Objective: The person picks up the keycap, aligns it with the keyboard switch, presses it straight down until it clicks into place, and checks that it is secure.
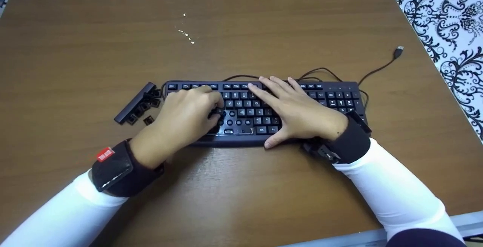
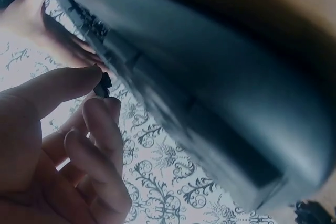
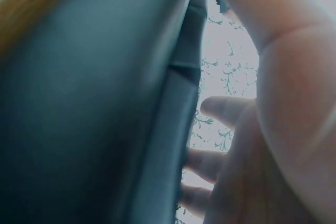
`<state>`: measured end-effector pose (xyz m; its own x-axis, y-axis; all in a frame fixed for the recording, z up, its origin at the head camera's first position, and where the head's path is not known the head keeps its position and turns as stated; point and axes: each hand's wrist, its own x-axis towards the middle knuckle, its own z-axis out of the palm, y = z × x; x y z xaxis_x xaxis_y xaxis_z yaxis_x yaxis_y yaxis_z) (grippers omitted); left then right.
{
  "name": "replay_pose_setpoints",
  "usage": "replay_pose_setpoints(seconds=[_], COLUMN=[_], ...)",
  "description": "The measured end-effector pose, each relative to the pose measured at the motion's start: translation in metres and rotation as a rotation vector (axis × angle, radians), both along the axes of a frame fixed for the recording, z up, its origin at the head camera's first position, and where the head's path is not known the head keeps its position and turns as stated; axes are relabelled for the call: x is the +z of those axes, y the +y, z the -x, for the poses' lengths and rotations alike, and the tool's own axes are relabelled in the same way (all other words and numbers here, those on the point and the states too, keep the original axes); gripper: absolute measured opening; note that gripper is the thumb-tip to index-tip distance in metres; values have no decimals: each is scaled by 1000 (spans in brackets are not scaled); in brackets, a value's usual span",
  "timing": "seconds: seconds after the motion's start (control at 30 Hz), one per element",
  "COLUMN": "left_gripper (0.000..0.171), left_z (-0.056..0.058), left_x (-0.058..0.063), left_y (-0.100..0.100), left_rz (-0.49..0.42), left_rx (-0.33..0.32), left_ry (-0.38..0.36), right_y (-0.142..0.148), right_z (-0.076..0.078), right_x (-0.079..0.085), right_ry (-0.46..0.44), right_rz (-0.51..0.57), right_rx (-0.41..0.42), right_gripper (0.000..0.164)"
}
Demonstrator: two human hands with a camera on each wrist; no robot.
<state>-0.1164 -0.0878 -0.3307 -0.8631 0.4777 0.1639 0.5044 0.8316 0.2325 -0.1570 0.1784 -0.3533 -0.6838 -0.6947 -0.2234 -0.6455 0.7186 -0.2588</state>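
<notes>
A black computer keyboard (image 1: 234,140) lies on the brown table, and round bare key posts show in its lower rows. Over its left part, my left hand (image 1: 185,115) has its fingers bent down. The left wrist view shows the thumb and index finger pinching a small black keycap (image 2: 105,85) beside the keyboard's edge (image 2: 210,66). My right hand (image 1: 294,111) rests across the right-middle keys with fingers spread, its thumb at the front edge. In the right wrist view, the keyboard's side (image 3: 94,103) hides part of the fingers (image 3: 226,109).
Left of the keyboard lies a black bar-like piece (image 1: 132,103) with several keycaps against it. A loose keycap (image 1: 148,120) sits nearby. Behind the keyboard, a black cable (image 1: 377,69) runs to a USB plug (image 1: 398,52). Patterned black-and-white floor (image 1: 445,24) shows past the table's right edge.
</notes>
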Motion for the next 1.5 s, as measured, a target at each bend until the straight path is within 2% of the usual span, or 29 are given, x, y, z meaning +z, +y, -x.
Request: replay_pose_setpoints(seconds=[0.27, 0.43, 0.77, 1.1, 1.33, 1.5], left_gripper=[18, 15, 15, 10, 1, 5], left_z=[5, 5, 4, 2, 1, 2], left_x=[-8, -10, -6, -6, -6, -8], left_y=[8, 9, 8, 7, 8, 10], left_rz=[20, -4, -12, 9, 10, 19], left_rx=[10, 10, 10, 24, 18, 17], left_ry=[-18, -6, -34, -25, -28, -21], right_y=[-1, 0, 0, -1, -1, -1], right_z=[0, -1, 1, 1, -1, -1], right_x=[-1, -2, -2, -1, -3, -5], right_ry=[-7, -6, -2, -10, -11, -3], right_rz=[6, 11, 15, 12, 10, 8], right_rx=[-4, -1, 6, -3, 0, 3], right_gripper=[134, 133, 133, 133, 133, 133])
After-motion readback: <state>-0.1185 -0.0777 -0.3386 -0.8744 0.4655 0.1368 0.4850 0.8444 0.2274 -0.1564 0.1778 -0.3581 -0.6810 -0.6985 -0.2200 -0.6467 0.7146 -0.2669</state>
